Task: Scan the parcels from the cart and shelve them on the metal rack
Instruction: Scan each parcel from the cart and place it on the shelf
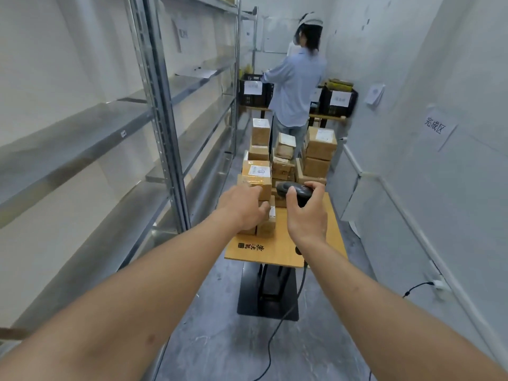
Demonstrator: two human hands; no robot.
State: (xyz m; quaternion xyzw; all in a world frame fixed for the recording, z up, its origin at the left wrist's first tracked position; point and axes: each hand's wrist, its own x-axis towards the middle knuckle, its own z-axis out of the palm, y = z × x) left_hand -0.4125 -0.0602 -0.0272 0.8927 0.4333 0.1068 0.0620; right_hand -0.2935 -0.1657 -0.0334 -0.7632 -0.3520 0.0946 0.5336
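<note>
Two bare forearms are reaching forward over a grey concrete floor (220,339) in a narrow storeroom, where a black cable (286,314) is trailing past the dark base of a small wooden desk (286,243). The left hand (242,206) is lying on a low brown parcel (268,225) at the desk's near left, its fingers (255,192) extending toward the taped cardboard box (257,178) with a white label stacked above it; whether those fingers are gripping either parcel cannot be told, since the back of the hand is hiding them. The right hand (306,215) is curling its fingers (316,187) and thumb around a black handheld barcode scanner (292,189), holding it just beside the labelled box. Behind them, more brown parcels (319,152) are standing in uneven stacks along the far part of the desk. To the left, the metal rack (162,111) is running the length of the aisle, its grey shelves showing bare steel. At the far end, a person in a pale blue shirt (295,86) is standing with back turned, facing black crates (339,101) with white paper labels. A paper sign (437,129) with printed characters is hanging on the right wall.
</note>
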